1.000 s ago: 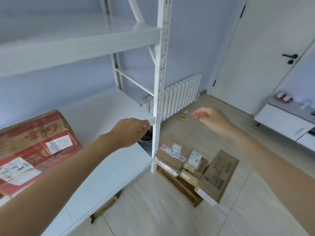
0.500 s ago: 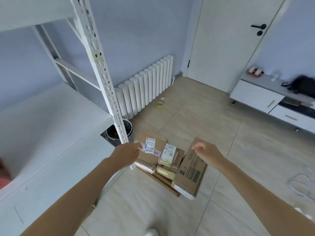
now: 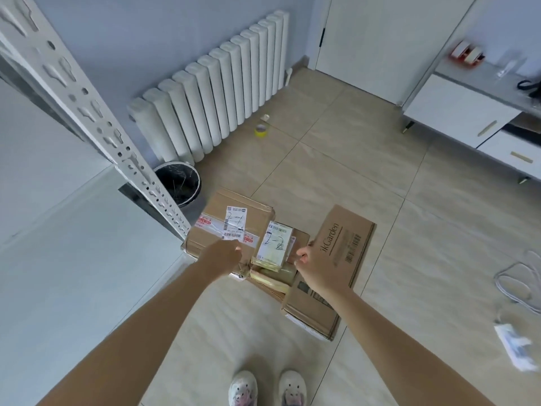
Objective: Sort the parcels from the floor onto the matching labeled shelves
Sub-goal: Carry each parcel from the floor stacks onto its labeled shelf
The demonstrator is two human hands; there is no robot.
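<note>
Since a second ago your head has swung from the shelf down to the floor, and both hands have dropped onto the parcel pile. Your left hand [image 3: 223, 257] sits loosely curled over the near edge of the box labelled 2-1 [image 3: 234, 227]; its fingers are hidden, so you cannot tell whether it grips anything. Your right hand [image 3: 317, 263] is curled too, thumb beside the small parcel marked 2-2 [image 3: 275, 244], resting over the long ikGarden carton [image 3: 336, 259]; contact is unclear. You can count 4 parcels for certain: those 3 plus a flat box [image 3: 270, 285] underneath, mostly covered, with a taped bundle [image 3: 282, 272] between that is hard to separate. The pile touches the foot of the white rack upright [image 3: 96, 124], just beside the black bin [image 3: 180, 183]. The white shelf [image 3: 73, 259] is cut off at left. Open tile floor [image 3: 351, 171] lies ahead and to the right, with 1 yellow tape roll [image 3: 260, 131] near the radiator [image 3: 216, 83]. Your 2 shoes [image 3: 268, 388] are clipped at the bottom edge.
</note>
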